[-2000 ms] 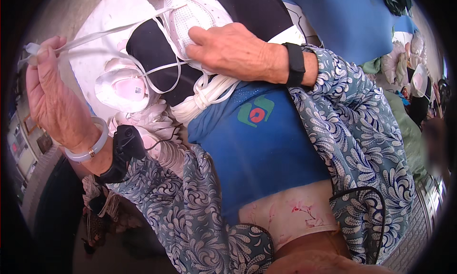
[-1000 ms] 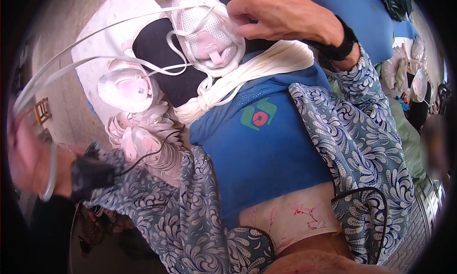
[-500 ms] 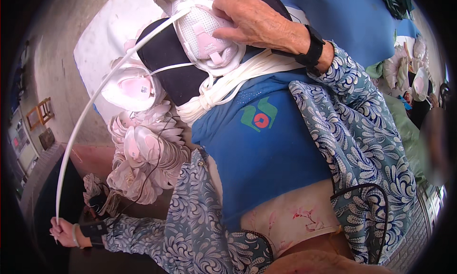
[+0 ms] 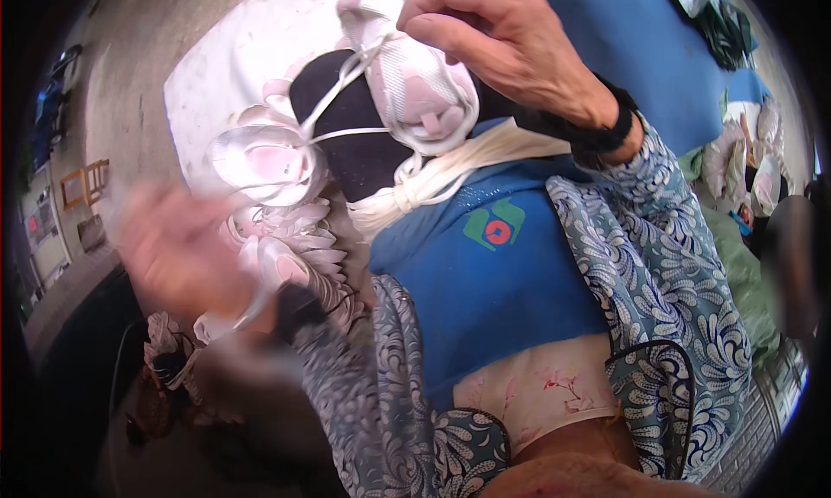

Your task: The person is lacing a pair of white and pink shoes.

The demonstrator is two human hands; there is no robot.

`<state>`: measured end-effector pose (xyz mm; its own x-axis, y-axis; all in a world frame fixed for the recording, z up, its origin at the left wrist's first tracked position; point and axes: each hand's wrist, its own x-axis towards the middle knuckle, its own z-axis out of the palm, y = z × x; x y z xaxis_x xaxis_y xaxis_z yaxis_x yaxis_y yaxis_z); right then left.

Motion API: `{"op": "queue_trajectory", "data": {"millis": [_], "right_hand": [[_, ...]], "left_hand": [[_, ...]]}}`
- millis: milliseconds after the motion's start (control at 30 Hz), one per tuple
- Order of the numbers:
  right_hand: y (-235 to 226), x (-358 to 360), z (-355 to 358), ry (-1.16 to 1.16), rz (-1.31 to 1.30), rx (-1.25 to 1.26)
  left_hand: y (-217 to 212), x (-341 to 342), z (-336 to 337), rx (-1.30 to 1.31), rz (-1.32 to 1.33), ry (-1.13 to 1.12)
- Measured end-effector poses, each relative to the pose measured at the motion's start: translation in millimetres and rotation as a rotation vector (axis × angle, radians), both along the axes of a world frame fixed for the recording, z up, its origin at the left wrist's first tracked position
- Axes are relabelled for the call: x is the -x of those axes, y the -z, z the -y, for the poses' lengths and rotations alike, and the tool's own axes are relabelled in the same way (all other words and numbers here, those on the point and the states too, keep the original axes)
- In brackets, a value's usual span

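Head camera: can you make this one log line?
left hand: blurred, grip unclear | right hand: at pink-white sneaker upper | tied white shoelace bundle: along blue apron

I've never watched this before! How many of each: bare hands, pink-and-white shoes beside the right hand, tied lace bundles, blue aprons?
Hands: 2 (left hand, right hand)
Shoe beside the right hand: 1
Lace bundle: 1
Blue apron: 1
Total: 5, excluding the overlapping stacked uppers, too crowded to count.

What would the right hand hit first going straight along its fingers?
Probably the pink-and-white shoe, right by the fingertips of the right hand; depth is unclear, so they may already touch it.
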<state>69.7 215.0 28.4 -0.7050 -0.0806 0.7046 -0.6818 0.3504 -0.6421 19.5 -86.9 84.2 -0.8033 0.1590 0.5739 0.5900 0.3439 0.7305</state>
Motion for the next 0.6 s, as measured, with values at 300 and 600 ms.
{"op": "queue_trajectory", "data": {"millis": [300,600], "right_hand": [[-8.1,0.4,12.0,0.088,0.355,0.128],[-3.7,2.5,16.2,0.083,0.218,0.019]], "left_hand": [[54.1,-24.0,-132.3,-0.113,0.42,0.323],[66.9,-25.4,-127.6,0.127,0.29,0.291]]}}
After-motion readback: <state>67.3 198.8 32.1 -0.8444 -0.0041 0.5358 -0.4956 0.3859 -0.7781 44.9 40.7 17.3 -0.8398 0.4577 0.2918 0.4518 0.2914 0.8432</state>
